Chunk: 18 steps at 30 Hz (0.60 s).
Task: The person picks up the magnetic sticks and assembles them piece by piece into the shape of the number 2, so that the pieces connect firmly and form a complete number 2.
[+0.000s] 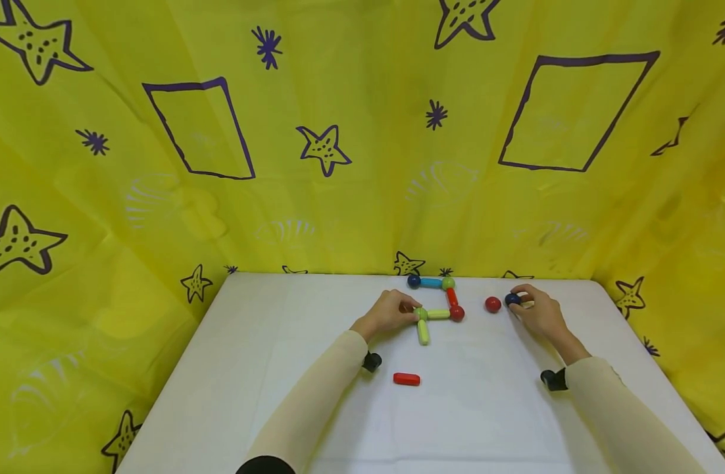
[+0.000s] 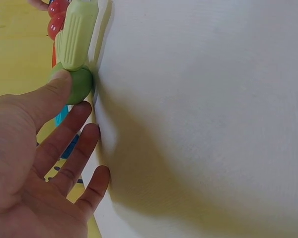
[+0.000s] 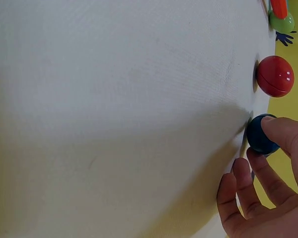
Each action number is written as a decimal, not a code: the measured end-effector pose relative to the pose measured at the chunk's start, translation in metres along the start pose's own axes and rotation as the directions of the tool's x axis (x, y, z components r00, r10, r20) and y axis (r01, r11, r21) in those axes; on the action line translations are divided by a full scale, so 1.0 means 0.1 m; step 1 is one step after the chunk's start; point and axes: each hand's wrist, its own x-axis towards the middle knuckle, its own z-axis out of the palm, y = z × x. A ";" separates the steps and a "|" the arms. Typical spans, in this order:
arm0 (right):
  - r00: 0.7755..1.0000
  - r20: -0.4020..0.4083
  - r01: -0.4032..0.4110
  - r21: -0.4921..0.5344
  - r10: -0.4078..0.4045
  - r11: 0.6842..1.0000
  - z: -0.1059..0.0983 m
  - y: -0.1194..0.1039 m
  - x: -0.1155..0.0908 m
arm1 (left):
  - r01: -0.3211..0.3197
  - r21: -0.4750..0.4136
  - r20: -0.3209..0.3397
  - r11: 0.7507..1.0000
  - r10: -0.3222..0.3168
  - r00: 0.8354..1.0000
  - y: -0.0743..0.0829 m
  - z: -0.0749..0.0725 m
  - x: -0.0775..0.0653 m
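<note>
A chain of magnetic balls and sticks lies on the table. My left hand (image 1: 389, 312) pinches the green ball (image 2: 81, 86) at its near left corner between thumb and index finger. From that ball one light-green stick (image 1: 439, 315) leads to a red ball (image 1: 457, 313), and another light-green stick (image 1: 424, 332) points toward me. A red stick (image 1: 452, 297), a second green ball (image 1: 448, 283), a light-blue stick (image 1: 431, 283) and a dark blue ball (image 1: 414, 281) complete the visible chain. My right hand (image 1: 540, 316) pinches a separate dark blue ball (image 3: 260, 136) on the tabletop.
A loose red ball (image 1: 493, 304) sits between the chain and my right hand. Nearer to me lies a loose red stick (image 1: 406, 379). The white table (image 1: 268, 342) is bordered at the back and sides by a yellow patterned curtain (image 1: 362, 210).
</note>
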 end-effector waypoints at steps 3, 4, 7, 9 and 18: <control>1.000 0.007 0.001 0.002 -0.001 1.000 -0.01 0.02 0.00 | 0.001 0.006 0.003 1.000 -0.001 1.000 0.01 0.00 0.01; 1.000 0.010 0.002 0.004 -0.002 1.000 -0.01 0.02 0.00 | 0.002 0.007 0.004 1.000 -0.002 1.000 0.01 -0.01 0.01; 1.000 0.015 -0.005 0.015 0.005 1.000 -0.02 0.04 0.01 | 0.002 0.006 0.005 1.000 -0.002 1.000 0.03 -0.01 0.01; 1.000 0.029 -0.013 0.033 0.012 0.999 -0.05 0.04 0.01 | 0.004 0.008 0.007 1.000 -0.004 1.000 0.04 -0.02 0.01; 0.986 0.158 -0.069 0.142 0.046 0.987 -0.19 0.02 -0.10 | 0.018 0.015 0.022 1.000 -0.018 1.000 0.05 -0.02 0.02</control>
